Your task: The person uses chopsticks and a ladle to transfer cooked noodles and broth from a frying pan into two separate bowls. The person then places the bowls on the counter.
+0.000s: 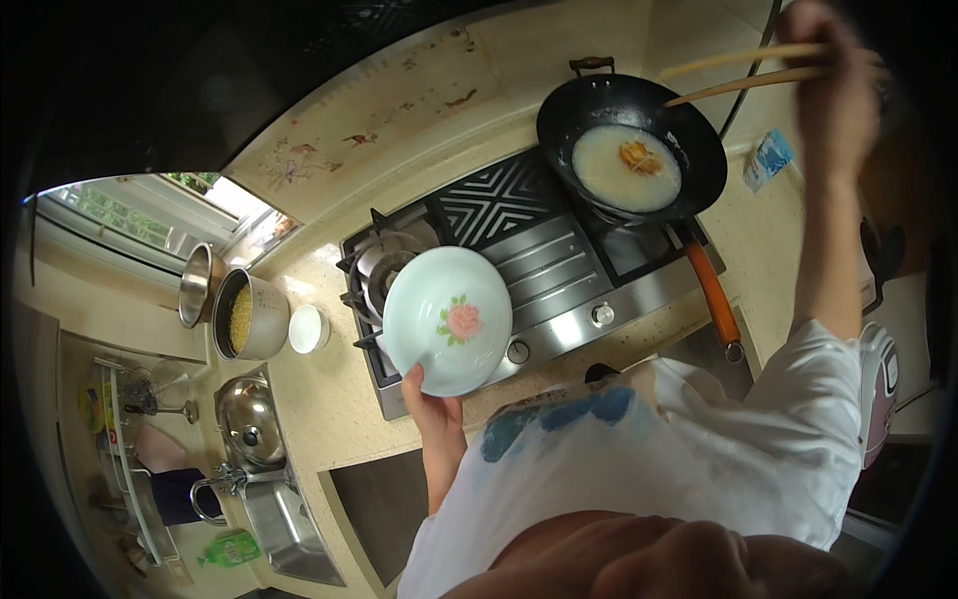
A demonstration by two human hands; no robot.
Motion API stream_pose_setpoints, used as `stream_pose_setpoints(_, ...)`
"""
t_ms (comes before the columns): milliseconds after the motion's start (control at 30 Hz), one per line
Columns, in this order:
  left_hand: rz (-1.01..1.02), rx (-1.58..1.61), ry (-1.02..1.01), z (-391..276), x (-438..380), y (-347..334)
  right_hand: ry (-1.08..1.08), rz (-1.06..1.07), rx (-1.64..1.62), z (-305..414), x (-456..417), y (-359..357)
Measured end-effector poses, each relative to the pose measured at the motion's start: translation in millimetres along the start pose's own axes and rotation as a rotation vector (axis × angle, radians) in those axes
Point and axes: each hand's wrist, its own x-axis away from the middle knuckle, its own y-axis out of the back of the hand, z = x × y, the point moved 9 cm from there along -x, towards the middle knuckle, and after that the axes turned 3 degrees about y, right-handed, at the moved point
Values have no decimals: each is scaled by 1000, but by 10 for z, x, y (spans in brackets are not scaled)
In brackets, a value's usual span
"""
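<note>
A pale enamel-look bowl (415,322) with a pink rose inside it is gripped at its rim by my left hand (435,412), over the left burner side of the gas stove. My right hand (834,105), blurred, is raised at the upper right and holds a pair of long wooden chopsticks (748,84). Their tips are over the right edge of a black wok (557,127). In the wok lies a cloudy whitish liquid (606,180) with a golden-brown lump (638,159) in it. The wok's orange handle (711,292) points towards me.
A gas stove (550,258) is set into the counter. At left stand a pot of yellow grains (262,311), a metal basin (196,284) and a white cup (308,329). Beyond is a sink (281,528) with a metal lid (251,419). A blue-white packet (769,159) lies right of the wok.
</note>
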Motion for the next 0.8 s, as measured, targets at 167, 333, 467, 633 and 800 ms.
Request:
stream_pose_setpoints(167, 36, -41, 56, 173, -195, -138, -460, 345, 268, -1551, 1070, -255)
stream_pose_setpoints(333, 51, -57, 85, 221, -265, -218, -766, 673, 59, -1951, 1569, -511)
stream_pose_setpoints(467, 77, -24, 108, 276, -311, -255, -556, 895, 9, -1947, 1870, -835)
stream_pose_setpoints(633, 75, -54, 158, 385, -377, -215, -449, 723, 137, -2532, 1784, -679)
stream_pose_setpoints(800, 108, -61, 188, 496, -441, -187, -792, 399, 159, -2751, 1482, -136)
